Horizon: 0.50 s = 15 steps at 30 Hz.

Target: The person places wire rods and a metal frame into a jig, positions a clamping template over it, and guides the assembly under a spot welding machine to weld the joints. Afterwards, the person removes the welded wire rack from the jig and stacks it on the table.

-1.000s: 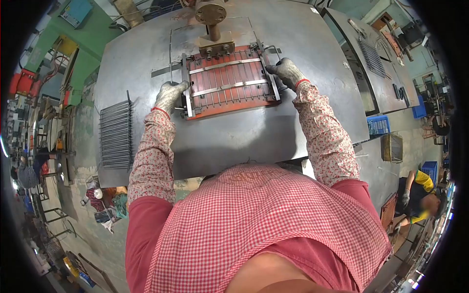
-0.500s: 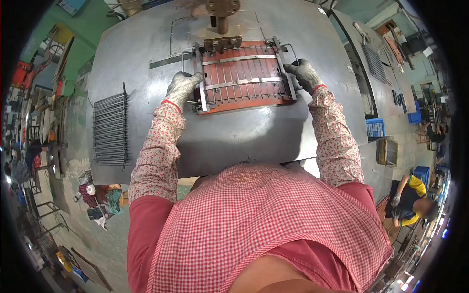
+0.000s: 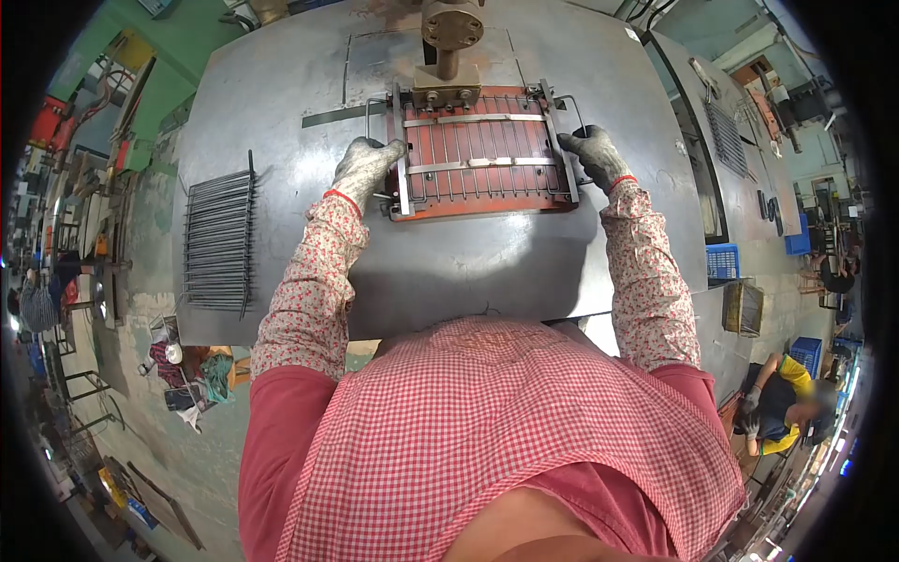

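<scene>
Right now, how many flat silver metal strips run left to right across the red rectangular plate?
2. The far flat silver metal strip crosses near the brownish metal block; the near strip lies closer to the red-checked apron. None seems hidden.

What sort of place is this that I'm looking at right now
Probably a metalworking workshop or factory floor: a wire-loaded red jig sits on a broad metal table with a flanged machine part at its far edge, and wire grids lie to the left.
</scene>
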{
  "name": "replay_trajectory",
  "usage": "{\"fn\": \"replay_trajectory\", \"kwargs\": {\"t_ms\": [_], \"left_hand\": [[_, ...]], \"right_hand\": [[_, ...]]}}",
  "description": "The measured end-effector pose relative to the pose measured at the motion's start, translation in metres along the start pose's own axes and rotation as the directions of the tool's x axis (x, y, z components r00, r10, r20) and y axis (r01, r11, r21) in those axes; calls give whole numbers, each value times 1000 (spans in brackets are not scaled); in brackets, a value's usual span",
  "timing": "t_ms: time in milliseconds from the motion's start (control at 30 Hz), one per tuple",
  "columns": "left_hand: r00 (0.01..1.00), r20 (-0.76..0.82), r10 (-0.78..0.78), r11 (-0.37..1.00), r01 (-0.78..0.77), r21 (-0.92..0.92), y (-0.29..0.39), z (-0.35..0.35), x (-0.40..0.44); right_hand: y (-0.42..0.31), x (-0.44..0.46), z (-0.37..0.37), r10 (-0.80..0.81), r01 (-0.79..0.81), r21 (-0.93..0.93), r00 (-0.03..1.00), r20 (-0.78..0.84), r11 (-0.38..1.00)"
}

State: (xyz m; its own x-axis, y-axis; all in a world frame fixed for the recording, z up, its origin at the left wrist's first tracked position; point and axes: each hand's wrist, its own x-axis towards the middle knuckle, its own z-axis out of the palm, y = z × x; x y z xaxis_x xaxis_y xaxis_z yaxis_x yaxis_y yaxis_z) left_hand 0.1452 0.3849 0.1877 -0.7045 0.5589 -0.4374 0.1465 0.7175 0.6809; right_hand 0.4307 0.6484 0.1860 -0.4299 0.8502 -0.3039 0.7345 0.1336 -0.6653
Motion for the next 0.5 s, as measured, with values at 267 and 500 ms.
{"fn": "replay_trajectory", "kwargs": {"t_ms": [267, 500], "left_hand": [[999, 33, 29, 992, -24, -121, -42, -38, 21], [998, -5, -65, 996, 65, -59, -47, -76, 7]], "right_hand": [[-29, -9, 37, -18, 21, -62, 999, 37, 998], [-56, -18, 72, -64, 73, -134, 996, 67, 988]]}}
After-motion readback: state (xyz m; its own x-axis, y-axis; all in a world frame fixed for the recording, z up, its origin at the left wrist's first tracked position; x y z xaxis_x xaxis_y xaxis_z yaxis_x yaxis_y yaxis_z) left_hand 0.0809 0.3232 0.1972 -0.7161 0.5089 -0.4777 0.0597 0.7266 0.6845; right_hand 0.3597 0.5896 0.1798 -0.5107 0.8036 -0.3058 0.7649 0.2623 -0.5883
